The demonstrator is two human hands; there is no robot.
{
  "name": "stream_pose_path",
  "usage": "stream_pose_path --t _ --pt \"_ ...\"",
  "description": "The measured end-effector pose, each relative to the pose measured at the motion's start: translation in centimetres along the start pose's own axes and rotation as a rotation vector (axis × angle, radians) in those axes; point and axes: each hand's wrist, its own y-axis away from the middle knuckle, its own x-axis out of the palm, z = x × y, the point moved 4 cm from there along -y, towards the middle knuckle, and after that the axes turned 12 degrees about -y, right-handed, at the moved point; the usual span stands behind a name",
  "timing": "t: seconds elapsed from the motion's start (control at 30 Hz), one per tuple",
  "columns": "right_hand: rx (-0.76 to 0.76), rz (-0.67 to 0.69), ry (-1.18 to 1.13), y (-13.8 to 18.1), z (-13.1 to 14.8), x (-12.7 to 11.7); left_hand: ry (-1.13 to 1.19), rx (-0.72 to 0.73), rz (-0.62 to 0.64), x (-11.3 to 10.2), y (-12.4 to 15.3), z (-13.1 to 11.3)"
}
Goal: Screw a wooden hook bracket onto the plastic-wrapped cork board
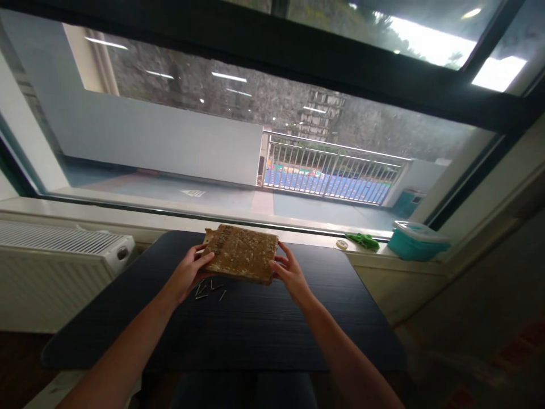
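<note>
Left hand: my left hand (190,270) grips the left end of the brown block (244,253), thumb on its upper face and fingers reaching underneath.
Right hand: my right hand (290,271) holds the opposite end, its fingers spread along the edge.
Brown block: it spans the gap between my hands, its broad face rough, pitted and speckled, with a line of dark marks near my left thumb; I cannot tell whether its underside touches anything.
Small tab: a tan piece (208,233) sticks out at the far corner, just beyond my left fingers.
Metal pins: several thin, nail-like pins (222,295) lie scattered just to the right of my left wrist, nearer me than the block.
Desk: the dark desk (264,329) spreads below both hands.
Left side: a white radiator (51,278) stands well apart from my left hand.
Right side: beyond my right hand, a tape roll (341,245), a green cloth (364,241) and a lidded teal box (417,243) sit along the windowsill (85,212).
</note>
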Motion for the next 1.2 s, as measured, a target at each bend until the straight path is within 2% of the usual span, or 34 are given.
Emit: stream_pose_path --t 0.23,0.5,0.73,0.93,1.1,1.2 --pt "-0.012 -0.053 -0.003 0.3 -0.1 -1.7 -0.019 0.023 0.026 1.2 0.7 -0.4" --pt "0.004 -0.064 0.015 1.5 1.1 -3.6 -0.123 0.03 0.088 2.0 2.4 -0.7" --pt "0.037 -0.104 0.073 3.5 0.8 -6.3 -0.153 -0.02 0.239 2.8 3.7 1.8" --pt "0.065 -0.09 0.144 5.1 -0.6 -8.7 -0.261 -0.04 0.271 4.2 5.1 4.5" --pt "0.085 -0.061 0.208 5.6 -1.3 -10.2 -0.544 0.126 0.223 4.6 5.9 5.5" --pt "0.107 -0.048 0.252 5.6 -1.9 -10.7 -0.655 0.164 0.201 4.5 6.1 5.6"
